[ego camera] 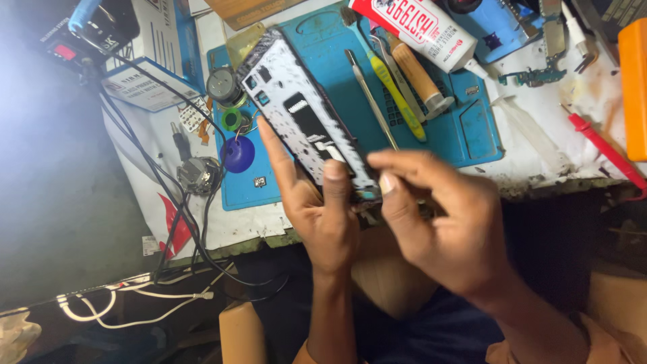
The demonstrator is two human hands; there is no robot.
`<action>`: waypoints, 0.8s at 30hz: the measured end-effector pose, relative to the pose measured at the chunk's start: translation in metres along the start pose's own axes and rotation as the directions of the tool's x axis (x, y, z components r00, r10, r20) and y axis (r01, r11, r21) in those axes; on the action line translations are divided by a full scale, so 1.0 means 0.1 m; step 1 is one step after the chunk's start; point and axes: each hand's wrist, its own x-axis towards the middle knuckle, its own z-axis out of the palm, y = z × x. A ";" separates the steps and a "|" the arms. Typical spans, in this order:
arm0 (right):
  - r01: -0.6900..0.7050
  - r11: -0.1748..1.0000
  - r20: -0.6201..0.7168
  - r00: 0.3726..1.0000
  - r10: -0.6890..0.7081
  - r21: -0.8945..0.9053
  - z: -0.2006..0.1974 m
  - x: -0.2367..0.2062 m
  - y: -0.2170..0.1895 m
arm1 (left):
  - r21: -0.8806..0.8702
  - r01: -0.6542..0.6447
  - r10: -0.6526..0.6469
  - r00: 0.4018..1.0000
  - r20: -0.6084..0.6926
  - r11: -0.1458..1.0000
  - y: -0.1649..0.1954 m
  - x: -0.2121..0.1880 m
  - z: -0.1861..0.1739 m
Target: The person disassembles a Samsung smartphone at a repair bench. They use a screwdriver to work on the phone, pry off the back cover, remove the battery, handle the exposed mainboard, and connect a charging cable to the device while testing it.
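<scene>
My left hand [317, 209] holds an opened phone body [303, 114], a long dark frame with a pale inner plate, tilted up over the blue work mat [472, 128]. Its thumb presses the lower part of the frame and the index finger runs along the left edge. My right hand [438, 216] is at the phone's bottom end, fingers pinched together against that end; whether a small tool or part is between them is hidden.
On the mat lie a yellow-handled tool [397, 94], metal tweezers [371, 98], a wooden-handled tool [418, 74], a white glue tube [418, 30] and a blue suction cup [238, 154]. Black cables [168, 202] hang off the left table edge. A red probe [600, 145] and orange box [633, 87] are at right.
</scene>
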 end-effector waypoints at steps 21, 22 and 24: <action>-0.210 0.759 0.004 0.965 0.264 0.616 -0.19 0.34 0.42 | 0.083 0.184 -0.201 0.927 0.316 0.979 0.34 -0.16 -0.12; -0.205 0.766 0.003 0.966 0.257 0.609 -0.19 0.34 0.42 | 0.082 0.186 -0.202 0.928 0.312 0.979 0.34 -0.16 -0.12; -0.200 0.776 0.000 0.968 0.249 0.598 -0.18 0.34 0.42 | 0.087 0.178 -0.197 0.932 0.306 0.980 0.35 -0.17 -0.12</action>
